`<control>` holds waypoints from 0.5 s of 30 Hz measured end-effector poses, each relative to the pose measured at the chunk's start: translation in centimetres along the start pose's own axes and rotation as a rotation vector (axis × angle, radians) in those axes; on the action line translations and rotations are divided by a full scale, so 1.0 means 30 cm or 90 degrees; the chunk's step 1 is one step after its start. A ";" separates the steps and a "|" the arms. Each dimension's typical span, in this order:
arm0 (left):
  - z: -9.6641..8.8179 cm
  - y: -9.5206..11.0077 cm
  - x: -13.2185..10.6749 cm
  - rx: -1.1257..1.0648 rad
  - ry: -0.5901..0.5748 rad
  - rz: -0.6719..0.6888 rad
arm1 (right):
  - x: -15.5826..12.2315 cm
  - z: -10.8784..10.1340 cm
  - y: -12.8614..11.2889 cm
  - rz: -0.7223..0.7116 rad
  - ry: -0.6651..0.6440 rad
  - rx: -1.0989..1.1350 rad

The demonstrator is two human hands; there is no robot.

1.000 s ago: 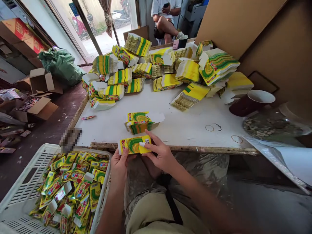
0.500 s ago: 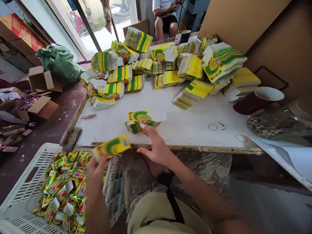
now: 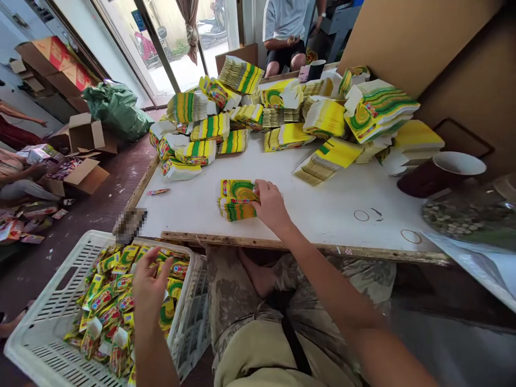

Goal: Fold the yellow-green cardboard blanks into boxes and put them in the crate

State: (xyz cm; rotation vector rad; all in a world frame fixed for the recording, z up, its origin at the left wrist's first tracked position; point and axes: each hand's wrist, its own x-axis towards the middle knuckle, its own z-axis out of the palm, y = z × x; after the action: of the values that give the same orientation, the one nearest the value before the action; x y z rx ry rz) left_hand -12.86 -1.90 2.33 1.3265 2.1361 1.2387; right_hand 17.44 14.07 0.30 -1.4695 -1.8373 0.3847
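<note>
My right hand (image 3: 273,208) grips the right end of a small stack of flattened yellow and green cartons (image 3: 237,201) on the white table, fingers over the top and thumb at the near side. Over the white plastic basket (image 3: 86,244) on the left, my left hand (image 3: 150,282) is open with its fingers apart and nothing in it. Many filled yellow packets (image 3: 108,301) lie heaped in that basket, some with white flaps sticking up. Part of the heap is hidden behind my left hand and forearm.
Bundles of folded cartons (image 3: 209,127) are piled along the back of the table (image 3: 306,215). To the right stand a dark cup (image 3: 427,180) and a clear jar (image 3: 455,217). Beyond the table sits a person (image 3: 284,32). Cardboard boxes (image 3: 86,174) and a green sack (image 3: 119,110) lie on the floor.
The single carton has left my left hand, which has moved down and left over the basket and opened. My right hand has moved up onto the right end of the stack.
</note>
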 end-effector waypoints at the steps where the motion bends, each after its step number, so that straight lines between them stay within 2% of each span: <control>1: 0.071 0.025 -0.012 -0.066 -0.080 -0.002 | -0.011 -0.008 -0.010 0.005 0.007 0.020; 4: 0.257 0.108 -0.059 -0.296 -0.246 0.020 | -0.073 -0.024 -0.059 0.020 -0.021 0.190; 6: 0.344 0.162 -0.091 -0.473 -0.287 0.029 | -0.139 -0.025 -0.106 0.010 -0.107 0.352; 8: 0.395 0.213 -0.113 -0.619 -0.251 0.009 | -0.215 -0.021 -0.157 0.001 -0.210 0.485; 10: 0.417 0.256 -0.121 -0.728 -0.169 -0.019 | -0.283 -0.013 -0.203 0.000 -0.263 0.570; 13: 0.422 0.286 -0.113 -0.826 -0.044 -0.053 | -0.343 0.005 -0.247 -0.002 -0.273 0.582; 15: 0.421 0.280 -0.108 -0.821 -0.017 -0.094 | -0.352 0.017 -0.252 0.008 -0.267 0.565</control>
State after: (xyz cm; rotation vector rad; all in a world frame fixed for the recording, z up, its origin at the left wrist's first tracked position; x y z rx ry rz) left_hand 1.77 3.18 1.53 0.5536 0.9045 1.9270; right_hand 12.47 2.08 1.02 -0.8048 -1.5969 1.3880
